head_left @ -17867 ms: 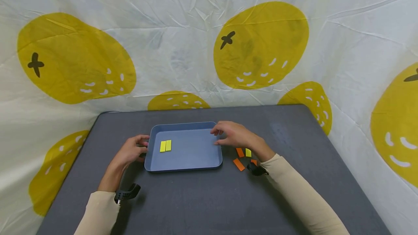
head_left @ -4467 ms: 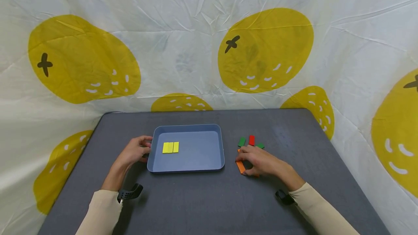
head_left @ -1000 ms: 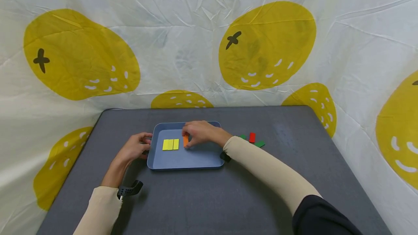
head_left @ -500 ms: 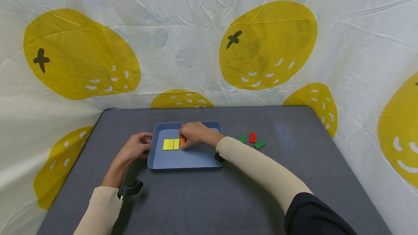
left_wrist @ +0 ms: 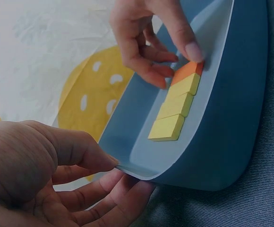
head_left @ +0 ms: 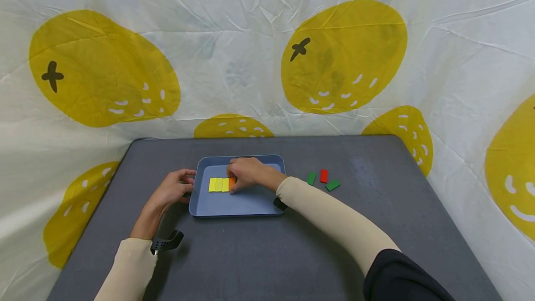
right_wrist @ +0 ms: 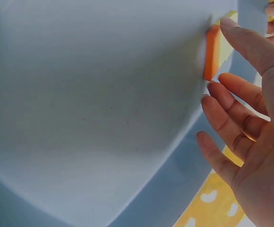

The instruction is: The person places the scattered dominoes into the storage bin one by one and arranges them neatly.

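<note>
Inside the blue-grey tray (head_left: 246,208), three yellow tiles (head_left: 219,185) lie side by side in a row. An orange tile (left_wrist: 188,71) stands against the right end of that row, in line with it. My right hand (head_left: 252,172) reaches over the tray and pinches this tile by its two short ends, thumb at the near end and index finger at the far end; the other fingers spread loosely in the right wrist view. At the tray's left side, my left hand (left_wrist: 75,175) grips the rim, thumb on top and fingers below the outside edge.
On the dark grey table (head_left: 234,259), right of the tray, lie a red tile (head_left: 324,176), one green tile (head_left: 311,178) and another green tile (head_left: 333,185). My right forearm (head_left: 330,212) crosses in front of them and hides part of the table. A patterned cloth hangs behind.
Over the last second my right hand has moved the orange tile leftward up to the yellow row, closing the gap. Earlier, the row grew from two yellow tiles to three. My left hand stays put.
</note>
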A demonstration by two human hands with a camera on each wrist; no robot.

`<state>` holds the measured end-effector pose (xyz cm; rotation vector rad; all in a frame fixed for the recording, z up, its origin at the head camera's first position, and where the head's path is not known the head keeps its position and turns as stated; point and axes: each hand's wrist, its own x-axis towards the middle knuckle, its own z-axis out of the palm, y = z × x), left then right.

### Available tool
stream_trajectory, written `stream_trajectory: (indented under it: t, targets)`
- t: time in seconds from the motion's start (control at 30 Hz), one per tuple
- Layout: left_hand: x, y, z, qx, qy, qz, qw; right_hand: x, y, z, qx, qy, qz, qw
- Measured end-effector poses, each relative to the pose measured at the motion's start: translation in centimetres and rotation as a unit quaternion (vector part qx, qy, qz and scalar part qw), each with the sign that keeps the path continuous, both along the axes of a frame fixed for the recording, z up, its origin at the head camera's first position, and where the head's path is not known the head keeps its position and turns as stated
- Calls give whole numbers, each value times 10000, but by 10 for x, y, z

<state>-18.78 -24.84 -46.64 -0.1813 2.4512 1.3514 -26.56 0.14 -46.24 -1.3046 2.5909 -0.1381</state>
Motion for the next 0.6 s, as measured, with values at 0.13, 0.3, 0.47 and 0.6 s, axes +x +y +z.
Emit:
stream_trajectory:
  t: [0.13, 0.3, 0.47, 0.6]
  targets:
    - [0, 0, 0, -15, 2, 18, 10000, 4, 7, 8, -213, -128, -124, 9996]
    - [1, 0, 0, 9, -22, 32, 10000, 7, 20, 19, -434, -312, -310, 9981]
    - [1, 0, 0, -6, 14, 6, 10000, 10, 34, 27, -555, -448, -463, 9964]
    - [1, 1, 1, 19, 29, -17, 10000, 14, 47, 31, -772, -493, -582, 9941]
